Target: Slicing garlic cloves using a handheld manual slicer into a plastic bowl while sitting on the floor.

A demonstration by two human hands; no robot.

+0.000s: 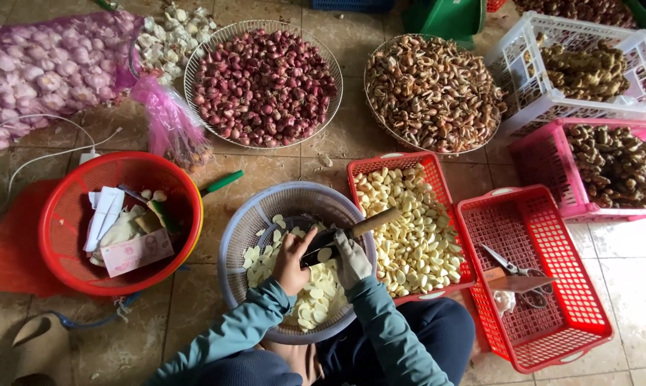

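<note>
Trimming a garlic clove over the grey basket (237,236) of peeled cloves, the bare left hand (291,259) pinches it while the gloved right hand (351,259) grips the knife (351,232), seemingly needing a careful short cut.

Knife (341,234) blade mostly hidden between the hands | whatever the left hand (291,261) pinches is too small to tell | pink crate (552,154) and white crate (530,107) cut off at right edge | garlic sack (44,68) cut off at left | papers in red basin (73,271) unclear
</note>
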